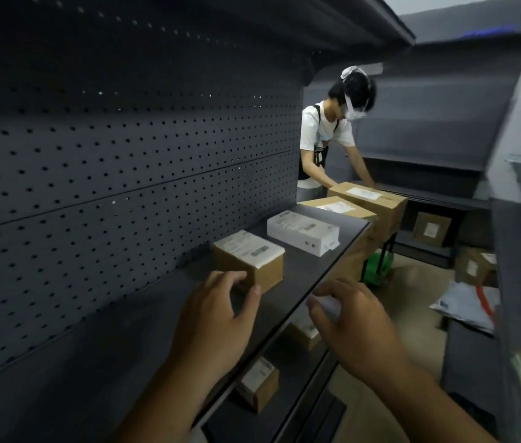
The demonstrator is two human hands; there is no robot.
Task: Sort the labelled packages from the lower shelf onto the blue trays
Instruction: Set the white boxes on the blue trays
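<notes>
Your left fingers (232, 278) sit half-curled at the near corner of the brown box (249, 260); can't tell if that left hand (217, 311) actually grips it. Your right hand (352, 318) pinches something white, probably a packet (324, 303), but it's blurry. Two small boxes (259, 383) wait on the lower shelf (288, 369). Looks like mid-pickup to me. Next you'll need a firm hold and a tray, and none's in view.

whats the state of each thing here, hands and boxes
left hand, fingers curled by small brown box, grip unclear
right hand, pinches a white item
small brown box, upright on shelf, label up
white box, flat on shelf, untouched
lower-shelf box, label up, untouched
</notes>
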